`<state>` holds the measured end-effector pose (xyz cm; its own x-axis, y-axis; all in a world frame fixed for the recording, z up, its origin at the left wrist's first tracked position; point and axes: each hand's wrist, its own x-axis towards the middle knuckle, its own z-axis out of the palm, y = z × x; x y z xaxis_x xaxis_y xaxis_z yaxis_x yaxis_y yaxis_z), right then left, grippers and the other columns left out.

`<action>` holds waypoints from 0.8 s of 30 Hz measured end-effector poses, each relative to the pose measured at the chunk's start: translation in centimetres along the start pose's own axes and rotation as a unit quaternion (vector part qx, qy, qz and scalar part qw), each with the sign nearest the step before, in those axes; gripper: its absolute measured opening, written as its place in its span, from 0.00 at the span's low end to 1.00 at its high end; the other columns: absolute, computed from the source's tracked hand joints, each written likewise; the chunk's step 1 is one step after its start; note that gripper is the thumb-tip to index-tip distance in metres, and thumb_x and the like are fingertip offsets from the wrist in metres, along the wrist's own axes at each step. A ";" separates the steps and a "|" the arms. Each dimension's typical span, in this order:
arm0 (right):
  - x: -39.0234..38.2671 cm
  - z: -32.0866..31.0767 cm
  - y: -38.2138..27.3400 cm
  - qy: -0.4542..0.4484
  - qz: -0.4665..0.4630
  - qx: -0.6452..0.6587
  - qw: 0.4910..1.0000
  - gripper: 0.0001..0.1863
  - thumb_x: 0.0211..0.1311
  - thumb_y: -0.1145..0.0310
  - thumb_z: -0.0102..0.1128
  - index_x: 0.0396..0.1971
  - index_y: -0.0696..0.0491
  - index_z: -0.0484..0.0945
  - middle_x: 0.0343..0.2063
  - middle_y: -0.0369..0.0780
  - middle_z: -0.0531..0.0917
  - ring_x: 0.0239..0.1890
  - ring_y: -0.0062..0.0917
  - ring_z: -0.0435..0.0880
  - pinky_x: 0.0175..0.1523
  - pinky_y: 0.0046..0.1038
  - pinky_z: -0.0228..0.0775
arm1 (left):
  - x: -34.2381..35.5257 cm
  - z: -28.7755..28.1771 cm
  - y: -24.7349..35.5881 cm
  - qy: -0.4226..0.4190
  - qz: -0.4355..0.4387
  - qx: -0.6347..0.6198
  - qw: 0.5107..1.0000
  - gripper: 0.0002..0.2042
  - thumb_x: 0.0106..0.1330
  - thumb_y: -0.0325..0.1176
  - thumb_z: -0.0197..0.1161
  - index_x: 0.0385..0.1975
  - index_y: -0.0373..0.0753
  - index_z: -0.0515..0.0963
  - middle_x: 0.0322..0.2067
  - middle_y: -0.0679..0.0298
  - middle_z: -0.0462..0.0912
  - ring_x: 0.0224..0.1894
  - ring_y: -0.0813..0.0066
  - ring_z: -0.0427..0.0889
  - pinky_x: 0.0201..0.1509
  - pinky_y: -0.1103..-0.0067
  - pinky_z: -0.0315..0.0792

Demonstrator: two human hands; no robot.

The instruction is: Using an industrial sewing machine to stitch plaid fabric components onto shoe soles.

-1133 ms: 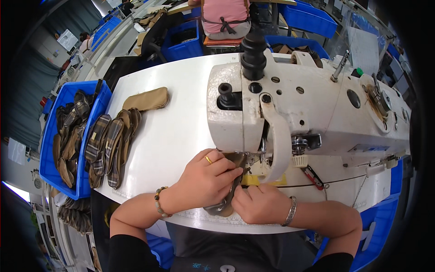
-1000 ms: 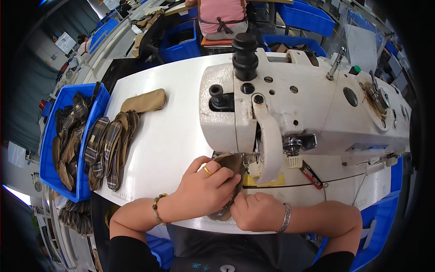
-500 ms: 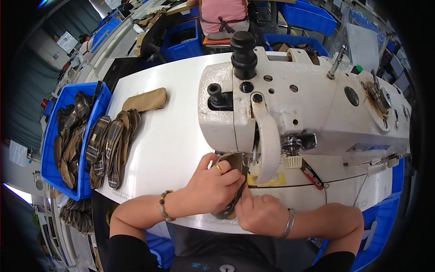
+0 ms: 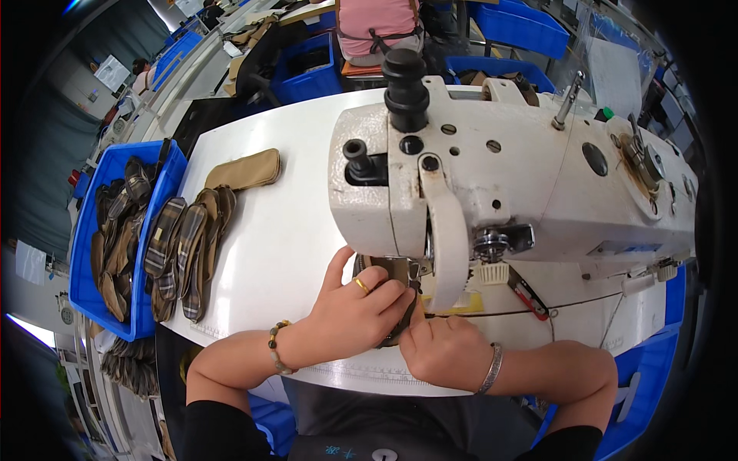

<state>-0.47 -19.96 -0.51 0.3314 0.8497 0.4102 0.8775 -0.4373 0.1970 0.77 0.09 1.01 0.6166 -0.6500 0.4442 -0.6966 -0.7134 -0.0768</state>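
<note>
A tan fabric shoe piece (image 4: 396, 269) with a dark edge lies under the needle area of the white sewing machine (image 4: 492, 177). My left hand (image 4: 357, 307), wearing a gold ring, bends over this piece and grips it, with one finger stretched toward the machine. My right hand (image 4: 446, 349) is closed in a pinch at the piece's near right edge, close to the left fingertips. Much of the piece is hidden beneath my fingers. A thin dark strip (image 4: 523, 312) runs over the table from the right toward the needle area.
Several plaid-and-tan shoe pieces (image 4: 196, 246) lie at the table's left, beside a blue bin (image 4: 165, 180) holding more. A stack of tan pieces (image 4: 246, 169) lies behind them. Red-handled snippers (image 4: 530, 296) rest right of the needle. Another person (image 4: 378, 31) sits beyond the table.
The shoe piece has moved away from me under the machine and turned, so less of its near end shows. My left hand has shifted slightly left, its one finger stretching out.
</note>
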 end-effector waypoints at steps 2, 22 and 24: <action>0.0 -0.1 -0.5 0.003 0.002 -0.003 1.000 0.09 0.44 0.68 0.60 0.21 0.59 0.80 0.31 0.56 0.85 0.17 0.19 0.75 0.20 0.20 0.63 | -0.2 -0.3 0.2 -0.020 -0.004 -0.014 1.000 0.13 0.49 0.34 0.69 0.36 0.44 0.86 0.33 0.74 0.74 0.43 0.73 0.73 0.64 0.52 0.60; 0.6 1.2 0.8 0.013 0.040 -0.042 0.998 0.09 0.47 0.69 0.59 0.25 0.59 0.81 0.31 0.52 0.85 0.16 0.19 0.75 0.17 0.22 0.65 | 0.5 2.4 -3.1 -0.052 -0.052 -0.170 0.983 0.10 0.51 0.30 0.69 0.35 0.44 0.88 0.38 0.75 0.83 0.48 0.69 0.80 0.70 0.51 0.51; 0.7 1.3 1.0 0.012 0.052 -0.025 0.998 0.07 0.48 0.69 0.59 0.25 0.57 0.81 0.29 0.48 0.84 0.15 0.20 0.76 0.16 0.23 0.66 | 0.5 2.9 -3.4 -0.068 -0.078 -0.192 0.976 0.11 0.52 0.30 0.69 0.37 0.44 0.88 0.39 0.74 0.85 0.47 0.68 0.81 0.71 0.49 0.49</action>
<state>1.11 -19.40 -1.19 0.4111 0.7921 0.4512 0.8203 -0.5373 0.1958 4.55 1.42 -1.08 0.7511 -0.5886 0.2990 -0.6602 -0.6729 0.3336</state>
